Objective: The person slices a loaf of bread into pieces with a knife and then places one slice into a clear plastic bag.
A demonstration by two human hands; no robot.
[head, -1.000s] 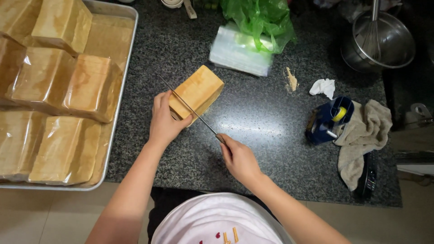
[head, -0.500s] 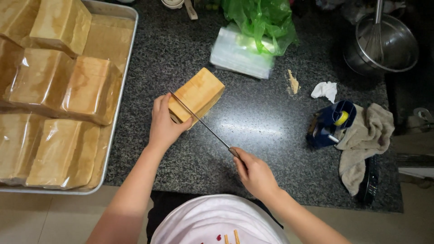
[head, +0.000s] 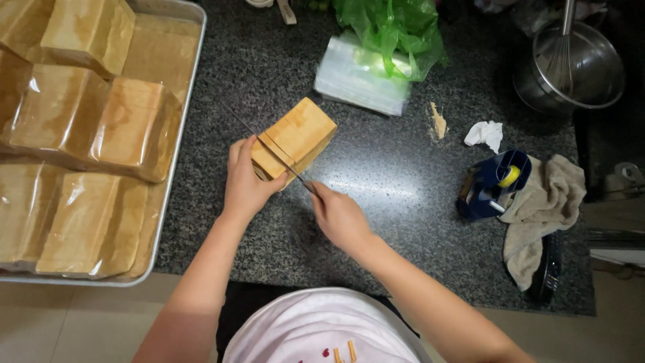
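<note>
Head view: slicing is under way on a tan loaf (head: 295, 140) lying just left of centre on the speckled tabletop (head: 403, 195). The left hand (head: 245, 181), at the loaf's 7 o'clock end, has its fingers curled loosely over the end slice, steadying it. The right hand (head: 339, 216), at the loaf's 5 o'clock, has fingers clamped round the handle of a long knife (head: 269, 149), whose blade sits in a cut near that end. The next stroke calls for a straight, even draw, clear of the left fingertips.
</note>
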